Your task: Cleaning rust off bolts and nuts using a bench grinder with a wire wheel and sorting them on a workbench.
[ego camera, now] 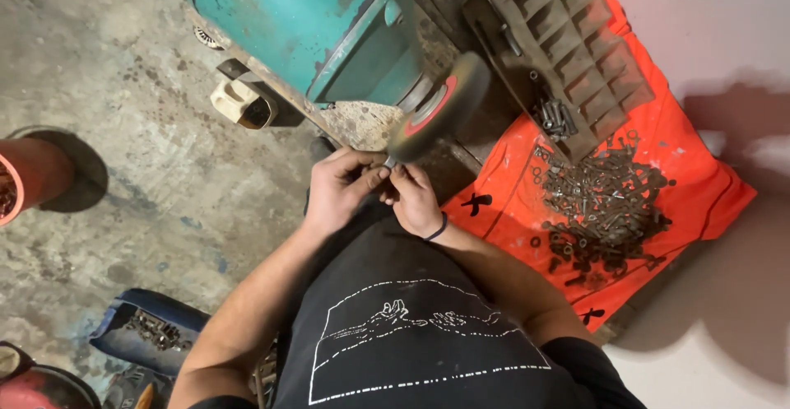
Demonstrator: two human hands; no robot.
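A: Small metal part (387, 163): pinched between both hands, held right at the lower rim of the wire wheel (438, 111) on the teal bench grinder (329, 22). Too small to tell its kind; probably a bolt or the like.

B: Grip state?

A: Left hand (339, 188) has its fingers closed on the near end of the part. Right hand (414, 197) is clenched on it from the other side, dark band at the wrist. Part touches or nearly touches the wheel; cannot tell which.

B: What is done, what is left?

A: Judgement only. A large heap of dark bolts and washers (605, 207) lies on the orange cloth (708, 191) to the right, just below a grey compartment tray (568, 34). If those await the wheel, most of the work remains. A blue tub (148, 331) at lower left holds a few metal pieces, possibly finished ones.

B: Confidence?

A: Low on which pile is which.
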